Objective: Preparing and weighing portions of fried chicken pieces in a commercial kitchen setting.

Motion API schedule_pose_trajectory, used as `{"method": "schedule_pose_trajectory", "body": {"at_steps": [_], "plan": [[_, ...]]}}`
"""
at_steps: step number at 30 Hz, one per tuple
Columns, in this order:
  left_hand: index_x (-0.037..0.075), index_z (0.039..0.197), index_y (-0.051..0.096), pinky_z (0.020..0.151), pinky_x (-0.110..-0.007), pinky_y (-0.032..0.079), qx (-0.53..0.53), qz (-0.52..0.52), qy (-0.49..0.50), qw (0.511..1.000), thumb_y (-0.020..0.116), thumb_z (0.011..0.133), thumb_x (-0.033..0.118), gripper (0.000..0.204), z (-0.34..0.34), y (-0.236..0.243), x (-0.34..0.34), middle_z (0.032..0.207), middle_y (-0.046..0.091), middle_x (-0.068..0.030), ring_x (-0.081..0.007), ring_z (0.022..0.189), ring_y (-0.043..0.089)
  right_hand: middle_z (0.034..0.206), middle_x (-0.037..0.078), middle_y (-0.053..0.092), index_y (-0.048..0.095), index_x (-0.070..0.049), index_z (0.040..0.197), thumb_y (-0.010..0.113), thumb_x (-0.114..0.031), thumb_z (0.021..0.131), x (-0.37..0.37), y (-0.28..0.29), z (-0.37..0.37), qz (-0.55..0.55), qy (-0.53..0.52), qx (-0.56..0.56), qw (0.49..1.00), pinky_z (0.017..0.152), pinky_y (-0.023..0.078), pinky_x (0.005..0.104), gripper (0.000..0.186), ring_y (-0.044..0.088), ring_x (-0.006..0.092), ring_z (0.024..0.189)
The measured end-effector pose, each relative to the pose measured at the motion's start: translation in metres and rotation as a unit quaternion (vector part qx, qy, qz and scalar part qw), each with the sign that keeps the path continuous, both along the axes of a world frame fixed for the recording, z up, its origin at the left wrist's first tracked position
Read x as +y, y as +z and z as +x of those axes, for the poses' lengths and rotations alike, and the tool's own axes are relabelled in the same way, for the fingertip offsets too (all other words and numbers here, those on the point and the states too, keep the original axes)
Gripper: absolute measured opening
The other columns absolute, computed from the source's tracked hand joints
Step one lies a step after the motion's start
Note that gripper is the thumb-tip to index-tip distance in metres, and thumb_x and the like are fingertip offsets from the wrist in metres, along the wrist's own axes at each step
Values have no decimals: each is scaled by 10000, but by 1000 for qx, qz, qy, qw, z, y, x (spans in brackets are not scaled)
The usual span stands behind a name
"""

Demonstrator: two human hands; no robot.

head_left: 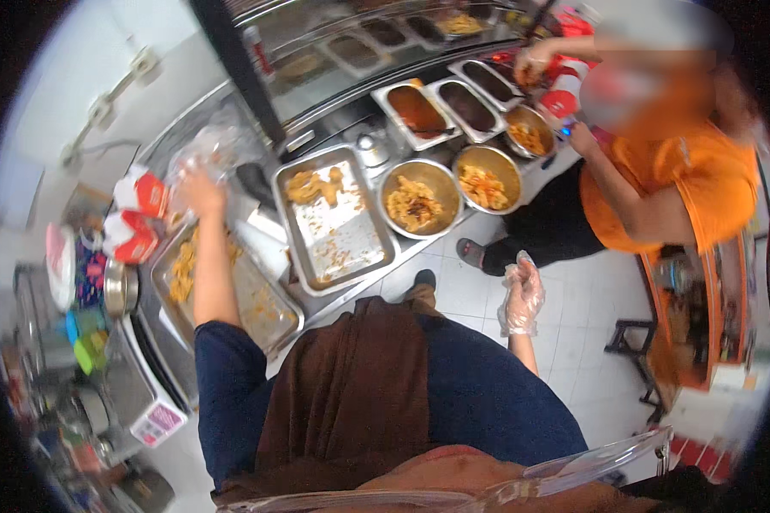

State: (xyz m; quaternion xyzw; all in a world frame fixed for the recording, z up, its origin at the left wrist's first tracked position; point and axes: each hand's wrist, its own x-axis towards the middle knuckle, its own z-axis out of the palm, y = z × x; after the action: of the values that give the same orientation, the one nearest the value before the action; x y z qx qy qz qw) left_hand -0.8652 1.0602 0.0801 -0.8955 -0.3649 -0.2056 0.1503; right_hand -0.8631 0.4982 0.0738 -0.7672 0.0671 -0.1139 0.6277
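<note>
My left hand point(198, 190) reaches over the far left of the counter, at a crumpled heap of clear plastic point(218, 145). Its fingers are blurred and partly covered by the plastic, so their grip is unclear. Below that forearm lies a metal tray point(261, 295) holding pieces of fried food point(181, 272). My right hand point(522, 295), in a clear plastic glove, hangs out over the floor with loosely extended fingers and nothing in it. A second metal tray point(316, 244), mostly bare, has a few fried pieces point(315, 184) at its far end.
Red-and-white cartons point(133, 237) stand at the left. Metal bowls point(450, 220) of fried food and rectangular pans of sauce point(417, 113) line the counter's right part. A co-worker in an orange shirt point(659, 188) stands at right, hands over the counter's far end. A black stool point(631, 338) stands behind.
</note>
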Motion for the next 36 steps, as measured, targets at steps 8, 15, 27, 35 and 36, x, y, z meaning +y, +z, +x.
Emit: {"method": "schedule_pose_trajectory", "body": {"at_steps": [8,15,27,35,36], "plan": [[83,927,596,712,-449,428,52,-135,49,988,565,736,338,320,11,25,31,887,598,-187,-325,809,584,910,61,547,521,-8,1023,496,6,789,-31,3,-18,-71,-20,3,997,721,422,231,235,502,102,806],[86,1238,361,682,-421,442,-106,-253,-132,952,445,745,72,500,-3,-20,109,870,579,-247,-370,725,570,937,49,547,492,-19,1071,493,-25,824,-44,-18,7,-76,0,-38,996,744,422,236,247,509,115,846],[49,934,552,618,-453,392,-235,-180,-71,953,569,761,171,213,-34,23,67,830,593,-167,-366,726,555,913,64,540,517,6,1027,496,-22,814,-21,-2,38,-33,83,-17,996,761,422,245,216,513,117,826],[46,872,592,748,-375,421,-200,167,-67,963,521,797,151,148,-33,60,44,972,581,-127,-317,867,540,928,71,537,508,9,1033,508,-57,825,-5,16,47,-25,85,2,996,760,422,245,218,514,120,841],[45,889,582,777,-371,419,-216,173,-82,957,518,801,132,140,-36,69,40,997,575,-123,-315,890,534,919,70,540,509,10,1032,511,-67,827,-7,13,49,-35,91,3,995,757,424,246,219,515,118,833]]}}
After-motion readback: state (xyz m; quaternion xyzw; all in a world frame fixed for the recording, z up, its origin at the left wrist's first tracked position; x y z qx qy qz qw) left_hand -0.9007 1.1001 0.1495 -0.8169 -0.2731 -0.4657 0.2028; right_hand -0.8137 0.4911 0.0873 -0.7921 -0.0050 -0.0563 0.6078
